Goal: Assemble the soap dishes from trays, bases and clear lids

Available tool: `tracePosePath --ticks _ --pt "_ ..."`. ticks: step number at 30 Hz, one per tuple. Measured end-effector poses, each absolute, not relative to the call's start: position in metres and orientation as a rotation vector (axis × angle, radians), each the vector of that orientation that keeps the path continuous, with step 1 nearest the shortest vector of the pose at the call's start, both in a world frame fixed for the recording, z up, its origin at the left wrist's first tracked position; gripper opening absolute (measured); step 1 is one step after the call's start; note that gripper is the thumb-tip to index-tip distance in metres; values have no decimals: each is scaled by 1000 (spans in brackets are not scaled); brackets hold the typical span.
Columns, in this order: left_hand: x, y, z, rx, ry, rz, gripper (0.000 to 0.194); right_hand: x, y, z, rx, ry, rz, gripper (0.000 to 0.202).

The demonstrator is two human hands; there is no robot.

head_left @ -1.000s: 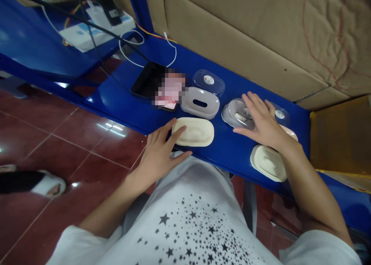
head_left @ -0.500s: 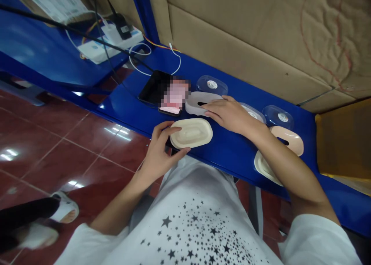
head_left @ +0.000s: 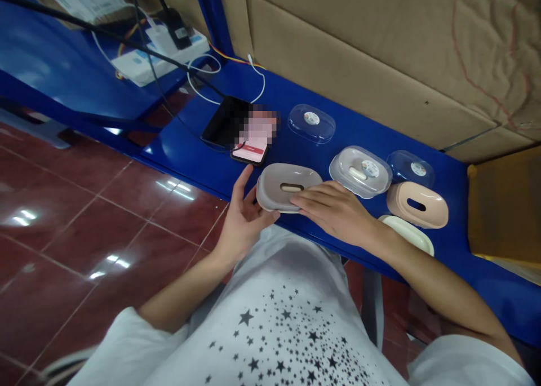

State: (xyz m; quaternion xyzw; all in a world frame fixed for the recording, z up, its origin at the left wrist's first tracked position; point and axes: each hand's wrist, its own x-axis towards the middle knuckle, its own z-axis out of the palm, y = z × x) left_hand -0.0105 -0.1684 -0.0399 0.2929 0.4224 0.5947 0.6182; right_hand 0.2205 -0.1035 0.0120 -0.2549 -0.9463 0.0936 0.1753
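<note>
My left hand (head_left: 243,220) grips the left end of a grey oval plastic dish (head_left: 274,177), with the thumb at its near edge and the index finger stretched upward. Beneath the grey dish lies a cream oval base (head_left: 291,188), showing through the central slot; most of it is hidden. My right hand (head_left: 333,214) is closed on the right end of the grey dish, its fingers over the near rim. To the right, a lidded oval box (head_left: 343,172) stands close to the right hand, with a peach slotted dish (head_left: 437,208) and another cream base (head_left: 406,231) beyond it.
Two clear oval lids (head_left: 302,129) (head_left: 401,163) with round stickers lie on the blue table (head_left: 270,90). A lit phone (head_left: 249,152) leans against a black holder (head_left: 224,118). A power strip (head_left: 139,70) with cables sits at the left; cardboard (head_left: 338,48) walls the back.
My right hand has brought the grey dish toward me and onto the cream base in my left hand. The lidded box and the peach dish are now uncovered by my arm.
</note>
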Motion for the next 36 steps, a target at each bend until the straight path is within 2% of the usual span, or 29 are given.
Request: tracePosePath --ticks 5,10,15,18,21,24,25,27,30,33,36 --pt "-5 -167 -29 401 856 1317 79 224 -112 11 -709 -2793 65 38" --pt "2 -163 -25 307 763 1289 51 221 -119 6 -716 -2822 -145 35" --pt "7 -159 -27 306 779 1246 37 224 -107 16 -675 -2811 -7 30" --pt "9 -157 -30 294 820 1262 36 230 -60 35 -723 -2734 139 33" --pt "9 -157 -32 306 835 1285 41 231 12 42 -970 -2688 123 42" --pt "7 -158 -33 315 814 1261 52 224 79 30 -1292 -2768 245 98" --pt "6 -159 -33 316 804 1246 56 221 94 24 -1364 -2788 305 108" --pt "3 -159 -32 314 789 1219 60 215 112 14 -1385 -2795 395 106" --pt "1 -158 -31 313 756 1211 62 215 105 16 -1230 -2730 408 85" --pt "2 -156 -32 305 722 1221 61 224 62 37 -1099 -2655 398 77" --pt "4 -155 -34 297 707 1229 60 230 -1 56 -1000 -2653 458 78"
